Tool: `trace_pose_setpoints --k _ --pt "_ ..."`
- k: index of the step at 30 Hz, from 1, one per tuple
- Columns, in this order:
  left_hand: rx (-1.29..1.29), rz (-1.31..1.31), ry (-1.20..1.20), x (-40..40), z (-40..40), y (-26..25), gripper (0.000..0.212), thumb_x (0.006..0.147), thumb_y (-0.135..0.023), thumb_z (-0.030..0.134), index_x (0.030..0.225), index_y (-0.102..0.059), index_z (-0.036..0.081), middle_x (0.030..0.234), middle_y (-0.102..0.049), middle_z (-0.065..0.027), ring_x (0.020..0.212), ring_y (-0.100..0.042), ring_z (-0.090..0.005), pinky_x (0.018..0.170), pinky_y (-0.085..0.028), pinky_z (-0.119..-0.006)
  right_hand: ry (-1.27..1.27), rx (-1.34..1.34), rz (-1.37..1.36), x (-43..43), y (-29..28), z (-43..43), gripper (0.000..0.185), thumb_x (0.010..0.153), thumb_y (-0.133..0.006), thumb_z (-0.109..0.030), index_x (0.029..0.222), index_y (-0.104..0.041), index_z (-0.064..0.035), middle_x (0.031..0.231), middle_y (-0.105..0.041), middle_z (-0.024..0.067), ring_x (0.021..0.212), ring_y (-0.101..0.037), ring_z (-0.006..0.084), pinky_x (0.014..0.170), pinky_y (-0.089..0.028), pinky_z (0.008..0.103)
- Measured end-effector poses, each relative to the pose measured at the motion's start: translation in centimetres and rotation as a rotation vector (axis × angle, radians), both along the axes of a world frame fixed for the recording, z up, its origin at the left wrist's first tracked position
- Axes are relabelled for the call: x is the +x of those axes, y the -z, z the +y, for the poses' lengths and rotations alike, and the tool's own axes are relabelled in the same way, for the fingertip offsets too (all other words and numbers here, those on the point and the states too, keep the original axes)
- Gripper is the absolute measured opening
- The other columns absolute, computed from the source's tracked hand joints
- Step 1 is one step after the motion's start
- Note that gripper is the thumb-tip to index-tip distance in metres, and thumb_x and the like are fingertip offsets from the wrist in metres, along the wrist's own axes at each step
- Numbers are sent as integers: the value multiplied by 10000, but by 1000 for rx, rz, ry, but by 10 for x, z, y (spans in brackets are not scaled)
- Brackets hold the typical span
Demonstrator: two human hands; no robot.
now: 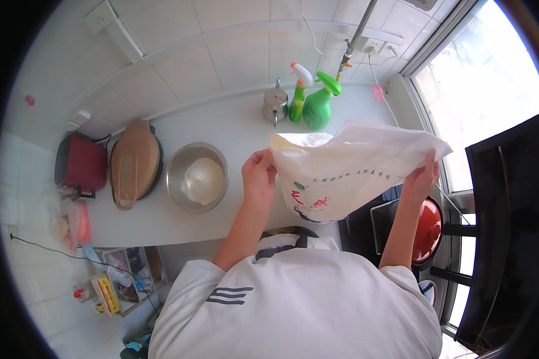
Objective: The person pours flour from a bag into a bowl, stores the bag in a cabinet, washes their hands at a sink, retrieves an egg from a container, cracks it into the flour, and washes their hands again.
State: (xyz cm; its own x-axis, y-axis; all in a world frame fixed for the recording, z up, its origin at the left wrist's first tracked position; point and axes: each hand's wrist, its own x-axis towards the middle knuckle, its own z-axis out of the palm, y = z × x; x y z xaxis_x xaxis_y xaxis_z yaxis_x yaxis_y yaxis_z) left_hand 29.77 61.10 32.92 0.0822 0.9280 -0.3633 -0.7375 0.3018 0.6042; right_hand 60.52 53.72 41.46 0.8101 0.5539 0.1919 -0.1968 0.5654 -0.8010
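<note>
Both my hands grip a large white sack (pixel 341 175) by its top edge, stretched sideways in front of me. My left hand (pixel 258 177) pinches the left corner of its mouth, which gapes a little there. At the right corner, my right hand (pixel 420 179) has thumb and fingers closed on the material. The sack bears printed writing; what is inside it is hidden. Left of it, a stainless steel bowl (pixel 172 190) stands on the white countertop (pixel 247 116), holding a mound of white powder (pixel 203 179), which looks like flour.
A brown electric griddle (pixel 134 161) and a dark red appliance (pixel 81 161) stand left of the bowl. Behind the sack are a metal pot (pixel 275 105) and two green spray bottles (pixel 318 107), (pixel 298 101). To the right sits a red-lidded pot (pixel 427 231) near the black stove (pixel 361 238).
</note>
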Motion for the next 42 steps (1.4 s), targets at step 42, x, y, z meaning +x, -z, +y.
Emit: trace_pose_setpoints --k 42 --pt "242 284 -147 -73 -51 -19 94 883 -577 125 911 -542 42 813 -523 27 752 -449 -49 704 -379 -208 -170 -70 -283 -53 4 89 232 866 -623 -204 924 -613 21 905 -621 57 834 -557 96 785 -428 240"
